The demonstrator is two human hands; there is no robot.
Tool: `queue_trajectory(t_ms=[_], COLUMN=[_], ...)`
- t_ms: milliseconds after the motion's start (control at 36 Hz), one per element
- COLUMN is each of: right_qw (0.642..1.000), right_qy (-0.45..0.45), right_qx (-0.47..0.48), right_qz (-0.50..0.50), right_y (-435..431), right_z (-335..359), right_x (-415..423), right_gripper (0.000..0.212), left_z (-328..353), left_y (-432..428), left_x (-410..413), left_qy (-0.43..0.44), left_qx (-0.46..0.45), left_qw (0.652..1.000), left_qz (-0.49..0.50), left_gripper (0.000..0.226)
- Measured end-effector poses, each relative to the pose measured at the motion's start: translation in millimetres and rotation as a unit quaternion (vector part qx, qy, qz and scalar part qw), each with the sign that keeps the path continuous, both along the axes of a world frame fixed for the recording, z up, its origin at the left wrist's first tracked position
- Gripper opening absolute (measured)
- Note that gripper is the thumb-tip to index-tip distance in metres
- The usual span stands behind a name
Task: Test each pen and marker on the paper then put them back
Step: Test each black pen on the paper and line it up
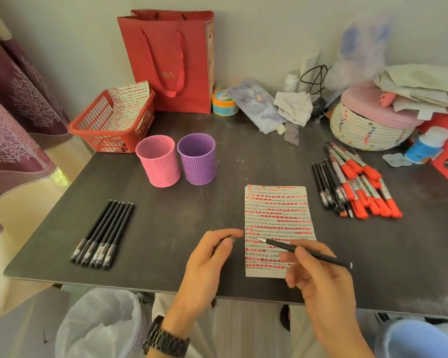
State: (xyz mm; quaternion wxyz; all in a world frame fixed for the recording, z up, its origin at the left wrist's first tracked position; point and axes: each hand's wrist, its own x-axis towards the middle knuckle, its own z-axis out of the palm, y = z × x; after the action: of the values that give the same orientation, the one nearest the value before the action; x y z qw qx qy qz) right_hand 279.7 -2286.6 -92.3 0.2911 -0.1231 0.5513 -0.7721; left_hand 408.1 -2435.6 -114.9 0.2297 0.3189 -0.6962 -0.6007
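**Testing a black pen over the marked paper**

Black pen point(326, 259) is held clamped in the grip of the right hand point(323, 285), with the bare tip over the left side of the paper point(277, 218), which lies flat on the table point(166, 223). Contact of the tip with the sheet cannot be told. A small dark piece point(229, 239) is pinched in the grip of the left hand point(204, 262); it is mostly hidden and not identified. Script between the red dashes is too small to be read. Six black pens point(101, 236) are laid in a row at left. A heap of pens and orange-capped markers point(357, 182) is seen at right, labels unreadable. Faint gold letters on the red bag point(166, 60) are read as "IBN".
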Motion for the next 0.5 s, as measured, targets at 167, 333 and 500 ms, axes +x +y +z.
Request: queue_trajectory(t_ms=[167,333,500], right_qw=[0.999,1.000,0.999], right_qy=[-0.030,-0.011,0.016], right_qx=[-0.005,0.014,0.033], right_qz=[0.008,0.007,0.006], right_y=[-2.0,-4.2,-3.0], right_z=[3.3,4.1,4.1], right_x=[3.3,4.5,4.7], right_gripper=[0.021,0.012,0.013], left_z=[6.8,5.7,5.4], left_y=[2.6,2.7,1.9], left_x=[-0.7,-0.1,0.3], left_qy=[0.011,0.011,0.018], left_qx=[0.003,-0.010,-0.012], left_qw=[1.000,1.000,0.999], left_qz=[-0.024,-0.028,-0.030], left_gripper=[0.023,0.021,0.020])
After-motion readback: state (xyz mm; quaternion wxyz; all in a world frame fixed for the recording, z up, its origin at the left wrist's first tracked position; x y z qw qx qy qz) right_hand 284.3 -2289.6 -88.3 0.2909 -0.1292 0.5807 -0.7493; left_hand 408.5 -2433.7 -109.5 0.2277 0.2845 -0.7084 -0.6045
